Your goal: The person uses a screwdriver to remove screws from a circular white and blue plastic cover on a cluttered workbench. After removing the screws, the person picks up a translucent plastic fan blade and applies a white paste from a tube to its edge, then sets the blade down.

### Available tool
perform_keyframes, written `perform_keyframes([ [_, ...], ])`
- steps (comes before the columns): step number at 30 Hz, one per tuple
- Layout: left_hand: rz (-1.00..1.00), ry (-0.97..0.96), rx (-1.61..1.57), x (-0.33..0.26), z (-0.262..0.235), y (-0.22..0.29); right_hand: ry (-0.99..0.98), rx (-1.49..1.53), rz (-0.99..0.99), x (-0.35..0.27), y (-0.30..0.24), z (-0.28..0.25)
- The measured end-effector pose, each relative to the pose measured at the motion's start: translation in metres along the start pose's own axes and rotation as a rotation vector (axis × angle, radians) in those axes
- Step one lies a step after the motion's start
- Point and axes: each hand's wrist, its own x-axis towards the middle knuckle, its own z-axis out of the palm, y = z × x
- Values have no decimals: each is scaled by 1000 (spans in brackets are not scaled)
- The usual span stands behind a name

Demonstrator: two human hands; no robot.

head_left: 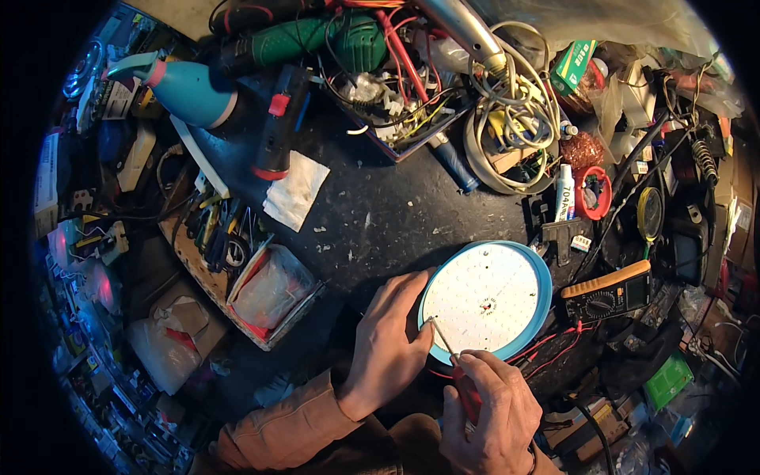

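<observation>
A round LED ceiling lamp [507,285], with a white panel and a light-blue rim, is tilted up in front of me. My left hand [388,344] grips its left edge, thumb toward the front of the panel and fingers partly hidden behind the rim. In my right hand [497,412] is a screwdriver with a red handle [467,394], closed in the fingers. Its thin metal shaft points up and left, the tip at or close to a small dark spot near the panel's left edge. Whether the tip touches a screw there I cannot tell.
Right of the lamp lies an orange-framed multimeter [608,293] with red leads. Behind it are a white tube [564,192] and a red round container [592,193]. Coiled cable [475,142], a white cloth [296,190], a blue spray bottle [190,93] and a tool box [186,245] surround the dark bench.
</observation>
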Motion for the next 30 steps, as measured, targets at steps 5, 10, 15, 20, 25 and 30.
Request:
perform_keyframes([
  [5,-15,-7,8,-1,-1,1,3,0,7,1,0,0],
  [10,-29,-7,14,-2,0,1,-32,4,61,4,-4,-6],
  [15,-8,-6,14,-1,-1,0,-15,13,88,7,-5,-6],
  [20,-3,15,-96,-1,-1,1,18,24,60,10,-3,-1],
  [25,-7,23,-89,-1,0,2,-4,-2,97,8,-5,-4],
  [30,-30,20,-72,-1,3,2,-30,10,60,8,0,-3],
])
